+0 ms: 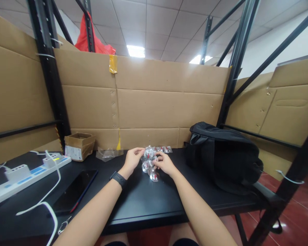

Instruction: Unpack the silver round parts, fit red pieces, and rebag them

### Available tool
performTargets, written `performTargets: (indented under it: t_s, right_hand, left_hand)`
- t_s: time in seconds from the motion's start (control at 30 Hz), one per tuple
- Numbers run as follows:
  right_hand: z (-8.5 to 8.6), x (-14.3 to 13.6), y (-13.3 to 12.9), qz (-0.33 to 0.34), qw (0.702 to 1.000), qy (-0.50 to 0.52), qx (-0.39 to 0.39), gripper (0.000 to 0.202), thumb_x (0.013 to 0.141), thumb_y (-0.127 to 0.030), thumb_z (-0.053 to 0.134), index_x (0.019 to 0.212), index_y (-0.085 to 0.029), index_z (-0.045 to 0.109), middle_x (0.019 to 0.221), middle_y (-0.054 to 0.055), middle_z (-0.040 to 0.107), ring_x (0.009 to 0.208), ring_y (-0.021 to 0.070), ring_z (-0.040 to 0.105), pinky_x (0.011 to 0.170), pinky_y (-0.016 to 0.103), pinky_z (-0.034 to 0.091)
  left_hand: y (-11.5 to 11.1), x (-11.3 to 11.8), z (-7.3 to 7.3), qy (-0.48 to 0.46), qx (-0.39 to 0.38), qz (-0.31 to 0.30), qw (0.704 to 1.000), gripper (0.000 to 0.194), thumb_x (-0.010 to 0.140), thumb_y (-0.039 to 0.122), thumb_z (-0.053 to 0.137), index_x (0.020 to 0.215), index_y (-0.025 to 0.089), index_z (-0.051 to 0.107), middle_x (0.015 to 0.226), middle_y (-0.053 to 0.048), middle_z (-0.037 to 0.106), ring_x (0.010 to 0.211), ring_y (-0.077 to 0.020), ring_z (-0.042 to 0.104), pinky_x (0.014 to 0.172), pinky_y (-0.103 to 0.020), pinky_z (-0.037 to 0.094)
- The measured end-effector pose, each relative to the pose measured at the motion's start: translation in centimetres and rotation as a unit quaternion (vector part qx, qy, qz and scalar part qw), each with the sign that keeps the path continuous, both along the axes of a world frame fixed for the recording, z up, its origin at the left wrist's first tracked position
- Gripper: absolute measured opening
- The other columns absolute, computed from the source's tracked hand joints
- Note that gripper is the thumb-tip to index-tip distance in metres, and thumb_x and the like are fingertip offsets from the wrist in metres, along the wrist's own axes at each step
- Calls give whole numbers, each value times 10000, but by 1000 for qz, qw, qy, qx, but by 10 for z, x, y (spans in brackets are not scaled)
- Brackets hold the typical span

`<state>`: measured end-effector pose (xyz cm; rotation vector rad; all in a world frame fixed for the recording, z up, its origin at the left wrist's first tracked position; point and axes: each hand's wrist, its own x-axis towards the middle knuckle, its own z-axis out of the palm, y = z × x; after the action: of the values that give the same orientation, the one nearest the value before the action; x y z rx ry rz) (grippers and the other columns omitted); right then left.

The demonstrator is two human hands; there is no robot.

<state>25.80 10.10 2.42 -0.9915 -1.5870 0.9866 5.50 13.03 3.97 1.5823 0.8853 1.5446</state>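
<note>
Several small clear-wrapped packets (154,175) with red marks lie bunched on the black table between my hands. My left hand (132,160), with a dark watch on its wrist, is closed on the left edge of the upper packets. On the right side of the bunch, my right hand (165,163) has its fingers bent around the edge of the packets. A row of similar packets (166,149) runs off to the right behind my right fingers. The fingertips of both hands partly cover the wrapping.
A black backpack (223,157) stands on the right. To the left are a small cardboard box (79,146), clear plastic bags (108,154), a phone (76,191), a white power strip (28,179) with cables, and a metal ring (64,225). Cardboard panels (149,106) close off the back.
</note>
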Motion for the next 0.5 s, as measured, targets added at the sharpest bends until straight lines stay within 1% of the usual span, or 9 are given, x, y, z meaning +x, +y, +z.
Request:
performTargets:
  t_s: [0.07,0.13,0.23,0.3,0.37,0.43,0.5]
  right_hand:
    - [4,0,-3,-2,1000,29,-4,468,674,-198,714,1109,-206,541,739,-32,671,565,149,683,511,216,471]
    - [8,0,-6,-2,998,58,-8,518,656,-156,689,1145,-211,526,793,-11,703,618,158,699,552,229,492]
    - [10,0,-8,-3,996,87,0,518,664,-186,704,1148,-206,522,804,4,717,659,164,696,581,244,502]
    - [9,-1,-7,-15,996,91,13,497,673,-233,730,1125,-204,525,757,-13,701,620,151,664,560,240,488]
    - [6,-2,-4,-37,995,86,20,483,672,-263,746,1100,-208,528,714,-32,679,565,136,624,522,230,463]
    - [3,-2,-1,-56,995,76,25,473,667,-273,754,1081,-211,534,707,-36,673,537,131,609,503,226,450]
    - [1,-2,2,-66,995,69,32,447,665,-276,755,1055,-208,547,711,-32,673,533,136,616,513,235,462]
  left_hand:
    - [1,0,-2,-11,0,22,1000,339,752,421,742,919,127,753,946,-124,770,875,-225,701,824,-339,532]
    - [4,-2,-4,-23,0,42,999,345,767,436,721,918,126,733,927,-113,761,849,-210,694,791,-319,526]
    - [8,-4,-7,-33,-15,50,998,345,795,464,678,895,133,680,801,-70,727,723,-171,667,667,-268,505]
    - [8,-4,-8,-37,-23,23,999,329,805,468,664,872,147,638,711,-29,683,641,-146,637,608,-243,484]
    - [6,-2,-7,-43,-31,-17,998,302,803,445,674,869,159,602,681,-5,658,614,-132,628,601,-235,486]
    - [1,0,-5,-46,-39,-52,997,301,780,393,709,927,170,570,720,-6,677,636,-133,648,626,-238,506]
    - [-5,3,-2,-45,-44,-74,995,378,750,315,737,1039,186,529,806,-23,714,696,-144,682,671,-254,531]
